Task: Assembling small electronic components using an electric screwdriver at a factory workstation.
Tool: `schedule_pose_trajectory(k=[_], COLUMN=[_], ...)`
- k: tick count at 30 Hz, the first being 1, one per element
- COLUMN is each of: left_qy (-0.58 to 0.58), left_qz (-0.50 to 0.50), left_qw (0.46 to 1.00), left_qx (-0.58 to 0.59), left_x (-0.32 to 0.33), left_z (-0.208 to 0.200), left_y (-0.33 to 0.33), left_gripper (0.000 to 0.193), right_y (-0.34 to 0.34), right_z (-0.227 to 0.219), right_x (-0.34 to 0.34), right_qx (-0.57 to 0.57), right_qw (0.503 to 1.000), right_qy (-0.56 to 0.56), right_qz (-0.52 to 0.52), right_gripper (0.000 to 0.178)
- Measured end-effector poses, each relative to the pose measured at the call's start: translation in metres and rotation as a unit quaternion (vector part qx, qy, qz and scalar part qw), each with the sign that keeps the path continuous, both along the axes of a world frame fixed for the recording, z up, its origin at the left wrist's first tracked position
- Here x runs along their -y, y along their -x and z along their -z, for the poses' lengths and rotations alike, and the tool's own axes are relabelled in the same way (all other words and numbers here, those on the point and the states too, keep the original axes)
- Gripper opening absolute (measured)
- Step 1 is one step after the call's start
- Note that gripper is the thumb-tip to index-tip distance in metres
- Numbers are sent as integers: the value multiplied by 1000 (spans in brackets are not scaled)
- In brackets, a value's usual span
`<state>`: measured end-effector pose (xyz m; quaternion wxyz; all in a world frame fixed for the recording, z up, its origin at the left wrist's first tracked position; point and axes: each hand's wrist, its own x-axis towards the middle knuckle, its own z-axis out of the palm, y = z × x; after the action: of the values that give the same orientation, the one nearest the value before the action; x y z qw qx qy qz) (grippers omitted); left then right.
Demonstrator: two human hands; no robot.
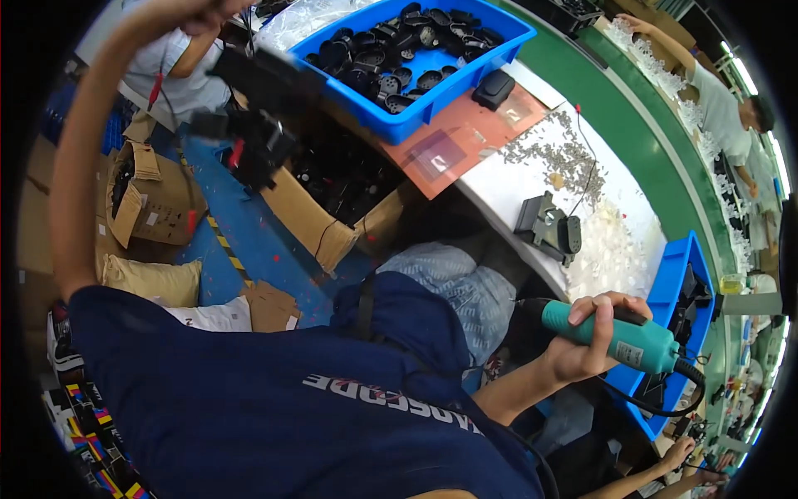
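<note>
My right hand [594,333] is wrapped round a teal electric screwdriver [611,334], its black tip pointing left and a coiled cable at its other end. Near that tip, a black plastic housing [544,224] lies on the white tabletop [490,179]. My left arm reaches up, and my left hand [187,10] is cut off by the top edge, its fingers mostly hidden. Below it, blurred black parts [262,116] with some red hang in the air over an open cardboard box [303,220] of black pieces. Whether they touch my hand cannot be seen.
A blue bin [399,125] of black shells stands at the back, beside an orange mat [465,141] with a black case [494,89]. Small grey screws [557,154] and white pieces [615,245] cover the table. Another blue bin [694,308] sits at right. Other people work nearby.
</note>
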<state>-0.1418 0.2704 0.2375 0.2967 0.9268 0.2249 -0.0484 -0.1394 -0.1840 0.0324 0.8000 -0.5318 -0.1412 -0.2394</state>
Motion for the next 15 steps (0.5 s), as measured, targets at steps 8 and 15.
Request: schedule_pose_trajectory(k=[8, 15], left_qy=[133, 162], left_qz=[-26, -70], left_qw=[990, 982], left_qx=[44, -61], left_x=[-66, -65], left_z=[213, 374], left_y=[12, 8], left_gripper=[42, 38], right_y=[17, 5], right_z=[0, 5], right_x=[-8, 6], right_qx=[0, -14], right_qw=[999, 996], right_qy=[27, 19], right_qz=[18, 87], right_gripper=[33, 33])
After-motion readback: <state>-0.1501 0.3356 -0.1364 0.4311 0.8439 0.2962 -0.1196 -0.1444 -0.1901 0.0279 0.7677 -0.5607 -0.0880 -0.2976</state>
